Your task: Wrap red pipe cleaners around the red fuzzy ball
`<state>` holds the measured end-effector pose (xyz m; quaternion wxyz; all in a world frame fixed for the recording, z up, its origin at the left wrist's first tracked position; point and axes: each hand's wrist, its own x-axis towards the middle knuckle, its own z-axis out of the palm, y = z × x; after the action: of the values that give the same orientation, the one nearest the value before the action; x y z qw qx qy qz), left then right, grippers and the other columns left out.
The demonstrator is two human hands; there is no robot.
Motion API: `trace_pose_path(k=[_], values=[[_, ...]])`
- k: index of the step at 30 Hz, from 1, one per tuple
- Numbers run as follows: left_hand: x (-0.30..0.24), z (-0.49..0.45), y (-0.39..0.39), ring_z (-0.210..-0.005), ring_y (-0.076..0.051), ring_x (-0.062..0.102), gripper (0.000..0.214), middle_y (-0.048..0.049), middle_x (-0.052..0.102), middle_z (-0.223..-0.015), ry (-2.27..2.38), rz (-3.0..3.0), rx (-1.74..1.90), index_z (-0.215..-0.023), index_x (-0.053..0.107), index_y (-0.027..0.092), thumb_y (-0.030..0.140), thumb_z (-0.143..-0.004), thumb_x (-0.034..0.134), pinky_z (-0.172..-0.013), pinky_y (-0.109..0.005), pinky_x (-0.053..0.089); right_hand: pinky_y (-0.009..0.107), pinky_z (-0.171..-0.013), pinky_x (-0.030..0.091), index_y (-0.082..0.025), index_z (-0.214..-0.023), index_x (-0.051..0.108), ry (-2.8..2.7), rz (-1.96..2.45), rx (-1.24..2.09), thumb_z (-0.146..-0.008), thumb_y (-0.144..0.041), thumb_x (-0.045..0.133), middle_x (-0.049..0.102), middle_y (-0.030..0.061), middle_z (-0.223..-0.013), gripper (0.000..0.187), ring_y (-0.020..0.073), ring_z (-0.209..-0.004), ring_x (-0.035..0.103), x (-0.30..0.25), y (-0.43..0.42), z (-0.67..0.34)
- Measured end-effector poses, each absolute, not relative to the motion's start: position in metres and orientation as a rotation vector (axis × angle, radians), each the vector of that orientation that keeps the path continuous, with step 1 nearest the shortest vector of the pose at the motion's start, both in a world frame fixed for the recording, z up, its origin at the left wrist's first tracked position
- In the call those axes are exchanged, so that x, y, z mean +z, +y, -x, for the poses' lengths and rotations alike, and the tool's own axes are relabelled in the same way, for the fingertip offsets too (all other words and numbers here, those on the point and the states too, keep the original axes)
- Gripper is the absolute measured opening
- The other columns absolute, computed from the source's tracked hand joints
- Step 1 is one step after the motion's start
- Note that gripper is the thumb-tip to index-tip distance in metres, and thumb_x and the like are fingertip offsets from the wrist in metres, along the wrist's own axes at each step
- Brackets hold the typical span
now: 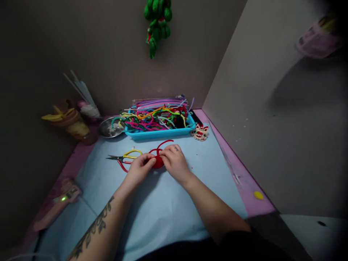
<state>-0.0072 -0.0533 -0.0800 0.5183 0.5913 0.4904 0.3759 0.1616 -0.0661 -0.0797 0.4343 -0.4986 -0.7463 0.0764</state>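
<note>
My left hand [139,168] and my right hand [174,162] meet over a red pipe-cleaner piece [158,162] on the light blue mat [163,203]. Both hands pinch the red piece, whose loose red strands loop up behind the fingers. Small scissors [117,157] lie just left of my left hand, with a yellow pipe cleaner [132,152] curled beside them. A blue tray [159,133] full of mixed-colour pipe cleaners stands behind the hands.
A metal dish [110,127] sits left of the tray, a small red-and-white figure [200,132] to its right. A cup-like craft [71,122] stands at the far left, a pink device with a green light [63,199] at the left edge. Walls close in behind and right; a green craft [157,25] hangs above.
</note>
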Motion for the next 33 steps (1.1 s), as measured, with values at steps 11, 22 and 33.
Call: trace_pose_path(k=[11, 22, 33], values=[[-0.078, 0.006, -0.054, -0.062, -0.011, 0.05, 0.025, 0.0009, 0.059, -0.066, 1.203, -1.257, 0.998, -0.074, 0.062, 0.015, 0.039, -0.073, 0.067, -0.06, -0.022, 0.038, 0.039, -0.087, 0.049, -0.02, -0.093, 0.071, -1.819, 1.21, 0.203, -0.081, -0.02, 0.065, 0.063, 0.0072, -0.092, 0.013, 0.0224, -0.093, 0.054, -0.084, -0.072, -0.155], [-0.08, 0.003, -0.056, -0.063, -0.012, 0.052, 0.025, -0.0001, 0.061, -0.067, 1.255, -1.28, 1.037, -0.072, 0.063, 0.015, 0.04, -0.075, 0.065, -0.062, -0.023, 0.04, 0.042, -0.088, 0.05, -0.023, -0.092, 0.072, -1.751, 1.234, 0.216, -0.081, -0.02, 0.065, 0.061, 0.0085, -0.097, 0.013, 0.0232, -0.097, 0.054, -0.087, -0.075, -0.149], [-0.079, 0.002, -0.061, -0.07, -0.015, 0.054, 0.022, -0.0015, 0.062, -0.073, 1.368, -1.571, 1.108, -0.076, 0.064, 0.017, 0.038, -0.081, 0.059, -0.067, -0.026, 0.042, 0.055, -0.105, 0.038, -0.024, -0.085, 0.076, -1.423, 1.398, 0.525, -0.077, -0.024, 0.069, 0.054, 0.0141, -0.132, 0.011, 0.0306, -0.127, 0.044, -0.102, -0.073, -0.137]])
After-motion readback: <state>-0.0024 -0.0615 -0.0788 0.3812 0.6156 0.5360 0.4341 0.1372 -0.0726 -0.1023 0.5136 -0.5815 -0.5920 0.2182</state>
